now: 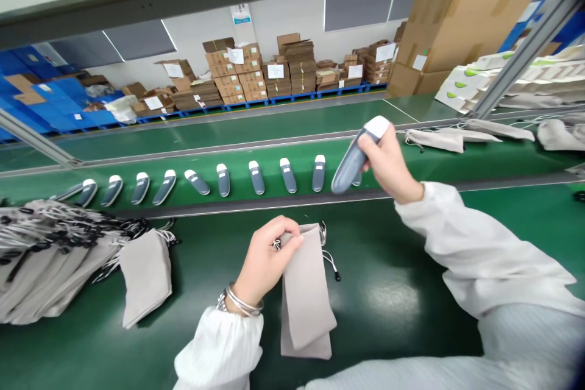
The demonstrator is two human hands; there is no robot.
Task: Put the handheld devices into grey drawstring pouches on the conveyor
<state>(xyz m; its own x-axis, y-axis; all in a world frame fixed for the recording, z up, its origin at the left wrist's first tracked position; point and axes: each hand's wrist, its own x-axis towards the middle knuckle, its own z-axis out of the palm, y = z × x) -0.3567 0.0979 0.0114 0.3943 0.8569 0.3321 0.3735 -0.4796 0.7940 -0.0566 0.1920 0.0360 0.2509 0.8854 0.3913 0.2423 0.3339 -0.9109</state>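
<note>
My right hand (388,161) is closed around a slim blue-grey device with a white end (350,161), raised over the near edge of the green belt. What kind of device it is, I cannot tell. My left hand (267,253) pinches the top edge of a light grey drawstring pouch (308,292), which lies on the green table. Another layer of grey cloth shows beneath that pouch. A white cord with a black toggle (337,276) trails from its right side. Similar devices (256,177) lie spaced in a row along the belt.
A large heap of grey drawstring pouches (55,274) covers the table's left, with a small stack (146,277) beside it. More pouches (436,140) rest on the belt at right. A metal frame post (525,49) rises there. Cardboard boxes (237,73) stand on pallets behind.
</note>
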